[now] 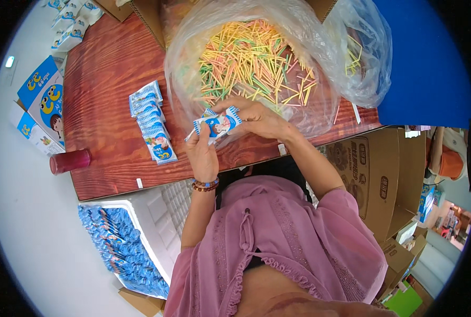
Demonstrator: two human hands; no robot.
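Observation:
Both my hands are closed on small blue-and-white candy packets (222, 124) at the table's near edge, in front of a clear plastic bag. My left hand (201, 154), with beaded bracelets at the wrist, pinches the packets at their left side, thumb on top. My right hand (264, 120) grips them from the right, its fingers partly behind them. More than one packet seems to be there, overlapping; the exact number is hidden. Left of my hands, a row of overlapping matching packets (152, 122) lies on the table. Many yellow, pink and green thin sticks (251, 61) lie in the open plastic bag (185, 58).
A red-brown wooden table (106, 68) stretches before me. On its left edge lies a reddish cup (71, 161). Lower left, a white foam box (140, 211) holds many blue packets (116, 245). Cardboard boxes (370, 174) stand at right. A printed display box (45, 103) is far left.

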